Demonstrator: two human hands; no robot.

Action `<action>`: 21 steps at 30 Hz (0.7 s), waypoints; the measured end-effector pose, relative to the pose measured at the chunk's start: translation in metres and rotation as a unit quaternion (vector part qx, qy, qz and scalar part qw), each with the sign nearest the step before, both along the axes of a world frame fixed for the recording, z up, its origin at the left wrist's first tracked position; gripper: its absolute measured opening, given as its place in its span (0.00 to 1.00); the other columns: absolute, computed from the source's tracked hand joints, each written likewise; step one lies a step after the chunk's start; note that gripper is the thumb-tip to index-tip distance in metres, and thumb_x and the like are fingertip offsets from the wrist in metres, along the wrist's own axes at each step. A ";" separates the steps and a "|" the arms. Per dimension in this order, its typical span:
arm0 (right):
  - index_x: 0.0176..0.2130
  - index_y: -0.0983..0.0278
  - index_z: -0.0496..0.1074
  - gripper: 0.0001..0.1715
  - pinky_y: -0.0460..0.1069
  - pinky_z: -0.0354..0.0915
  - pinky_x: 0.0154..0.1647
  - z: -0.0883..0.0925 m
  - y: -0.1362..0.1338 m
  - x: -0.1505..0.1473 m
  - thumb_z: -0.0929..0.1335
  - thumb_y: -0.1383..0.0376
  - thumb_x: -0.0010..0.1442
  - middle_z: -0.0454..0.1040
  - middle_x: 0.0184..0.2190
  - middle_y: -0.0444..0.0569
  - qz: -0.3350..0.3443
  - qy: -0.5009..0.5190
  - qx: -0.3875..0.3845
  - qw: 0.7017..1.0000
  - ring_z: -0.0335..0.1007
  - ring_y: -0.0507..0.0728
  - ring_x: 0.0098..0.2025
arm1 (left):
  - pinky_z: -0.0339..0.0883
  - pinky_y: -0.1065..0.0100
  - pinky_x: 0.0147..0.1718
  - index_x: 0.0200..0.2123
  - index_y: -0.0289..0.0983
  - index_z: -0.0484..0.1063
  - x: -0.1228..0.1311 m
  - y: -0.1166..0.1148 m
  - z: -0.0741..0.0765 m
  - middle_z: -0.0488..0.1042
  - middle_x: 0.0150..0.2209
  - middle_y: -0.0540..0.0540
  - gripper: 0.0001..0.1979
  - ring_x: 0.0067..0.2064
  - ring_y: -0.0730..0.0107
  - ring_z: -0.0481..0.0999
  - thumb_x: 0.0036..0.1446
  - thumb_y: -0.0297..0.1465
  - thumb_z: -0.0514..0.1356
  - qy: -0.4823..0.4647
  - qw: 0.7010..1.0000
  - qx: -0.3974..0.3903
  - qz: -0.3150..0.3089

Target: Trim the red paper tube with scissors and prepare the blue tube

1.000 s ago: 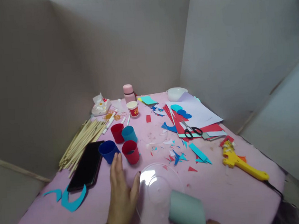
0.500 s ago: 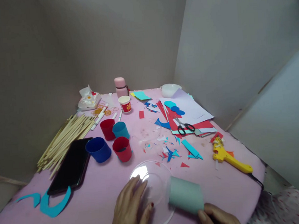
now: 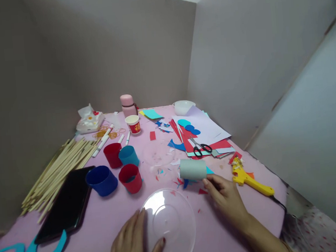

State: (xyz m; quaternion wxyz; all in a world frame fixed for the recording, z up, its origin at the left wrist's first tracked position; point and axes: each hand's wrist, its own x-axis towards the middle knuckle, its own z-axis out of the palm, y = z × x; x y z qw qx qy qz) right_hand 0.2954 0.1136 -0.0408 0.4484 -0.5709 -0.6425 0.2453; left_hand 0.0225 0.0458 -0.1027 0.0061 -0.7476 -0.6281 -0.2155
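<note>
My right hand (image 3: 224, 195) pinches one end of a pale grey-green paper tube (image 3: 192, 169), which lies sideways in the air above the paper scraps. Fingers apart, my left hand (image 3: 132, 241) rests on the left edge of a clear round plastic lid (image 3: 176, 234) near the front of the table. Beyond the lid stand short coloured paper cups: a dark blue one (image 3: 102, 182), a light blue one (image 3: 129, 157) and two red ones, the nearer red cup (image 3: 130, 179) and the farther red cup (image 3: 112, 155).
Scissors (image 3: 200, 146) lie on stacked coloured paper at the right. A yellow glue gun (image 3: 250, 179) with a cord is near the right edge. On the left are wooden sticks (image 3: 60, 165) and a black phone (image 3: 65, 204). A paper cup (image 3: 133, 125) stands farther back.
My right hand has lifted the tube forward, away from the lid. My left hand now lies over the lid's left edge. The whole view has shifted slightly.
</note>
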 end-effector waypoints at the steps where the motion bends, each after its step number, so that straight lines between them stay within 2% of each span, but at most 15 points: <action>1: 0.32 0.64 0.73 0.19 0.46 0.61 0.27 -0.001 0.004 -0.001 0.62 0.54 0.63 0.71 0.24 0.46 0.002 0.002 -0.002 1.000 0.65 0.55 0.26 | 0.67 0.45 0.47 0.59 0.34 0.61 0.001 0.001 0.005 0.71 0.54 0.31 0.32 0.53 0.43 0.72 0.55 0.45 0.57 -0.005 0.999 -0.029 0.017; 4: 0.34 0.65 0.74 0.19 0.47 0.60 0.26 -0.004 0.009 -0.002 0.62 0.54 0.62 0.72 0.25 0.46 0.004 0.007 -0.011 1.000 0.64 0.54 0.24 | 0.67 0.45 0.46 0.59 0.32 0.62 0.006 0.006 0.018 0.73 0.51 0.32 0.34 0.51 0.43 0.73 0.53 0.46 0.57 -0.056 0.990 -0.106 0.073; 8: 0.35 0.65 0.74 0.19 0.47 0.60 0.27 -0.003 0.013 0.001 0.63 0.54 0.62 0.72 0.25 0.47 0.004 0.016 -0.014 1.000 0.64 0.54 0.26 | 0.65 0.48 0.51 0.60 0.28 0.58 0.008 0.012 0.030 0.72 0.52 0.31 0.38 0.52 0.46 0.72 0.50 0.44 0.58 -0.173 0.967 -0.152 0.106; 11: 0.35 0.65 0.75 0.19 0.47 0.59 0.25 0.001 0.020 0.000 0.63 0.54 0.62 0.72 0.24 0.46 0.011 0.023 -0.016 1.000 0.63 0.54 0.24 | 0.63 0.51 0.53 0.58 0.33 0.60 0.006 0.014 0.037 0.70 0.56 0.35 0.35 0.55 0.48 0.71 0.50 0.43 0.58 -0.277 0.933 -0.192 0.126; 13: 0.34 0.65 0.74 0.18 0.47 0.59 0.25 0.002 0.027 -0.003 0.63 0.55 0.62 0.72 0.24 0.46 0.021 0.029 -0.018 0.999 0.63 0.53 0.24 | 0.63 0.54 0.53 0.54 0.37 0.64 0.005 0.014 0.041 0.74 0.53 0.39 0.30 0.54 0.49 0.72 0.49 0.44 0.59 -0.343 0.906 -0.215 0.121; 16: 0.32 0.65 0.74 0.17 0.47 0.59 0.26 0.000 0.037 -0.009 0.63 0.56 0.61 0.72 0.23 0.45 0.033 0.042 -0.024 0.998 0.63 0.53 0.24 | 0.68 0.60 0.44 0.46 0.39 0.68 0.009 0.014 0.044 0.79 0.37 0.46 0.23 0.43 0.54 0.77 0.50 0.45 0.60 -0.445 0.863 -0.218 0.098; 18: 0.31 0.65 0.73 0.16 0.46 0.57 0.25 -0.002 0.041 -0.013 0.64 0.56 0.60 0.70 0.22 0.44 0.037 0.054 -0.029 0.997 0.61 0.52 0.24 | 0.68 0.65 0.34 0.44 0.39 0.68 0.014 0.013 0.044 0.75 0.28 0.51 0.21 0.32 0.61 0.75 0.50 0.45 0.60 -0.510 0.829 -0.203 0.102; 21: 0.31 0.65 0.73 0.16 0.46 0.56 0.24 -0.006 0.042 -0.015 0.65 0.56 0.59 0.68 0.22 0.43 0.033 0.081 -0.036 0.996 0.59 0.52 0.23 | 0.63 0.70 0.23 0.47 0.40 0.66 0.023 0.010 0.045 0.68 0.21 0.57 0.25 0.22 0.69 0.68 0.48 0.45 0.63 -0.572 0.785 -0.198 0.132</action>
